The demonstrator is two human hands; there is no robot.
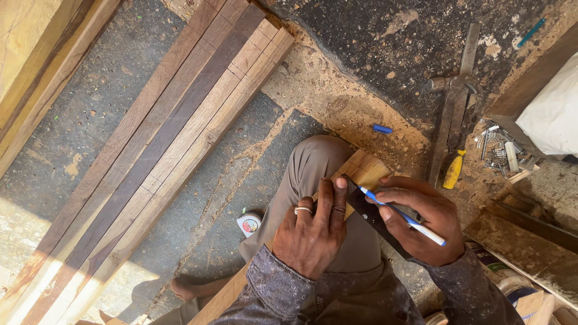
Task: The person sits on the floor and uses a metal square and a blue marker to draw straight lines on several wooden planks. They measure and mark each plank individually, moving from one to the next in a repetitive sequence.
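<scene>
Wooden strips are lying side by side on the floor at the left, and one more strip [361, 171] is resting across the person's knee in the middle of the view. The left hand [313, 232] is pressing flat on this strip, fingers stretched out and not curled around anything, a ring on one finger. It is holding a dark square [376, 219] against the wood. The right hand [421, 219] is gripping a blue and white pen [400, 213] between thumb and fingers, and the tip is touching the strip just beside the left index finger, near the far end of the wood.

Several strips in the bundle on the floor [198, 120] are already showing thin cross lines, so marking seems done there, as far as one can judge. The strip on the knee is being marked now; faint lines are showing at its far end, but whether the present line is finished cannot be told. A small tape measure [248, 224] is lying on the floor near the left knee. A hammer [454, 90], a yellow handle [453, 170] and loose nails [497, 150] are lying far right, well apart from the hands.
</scene>
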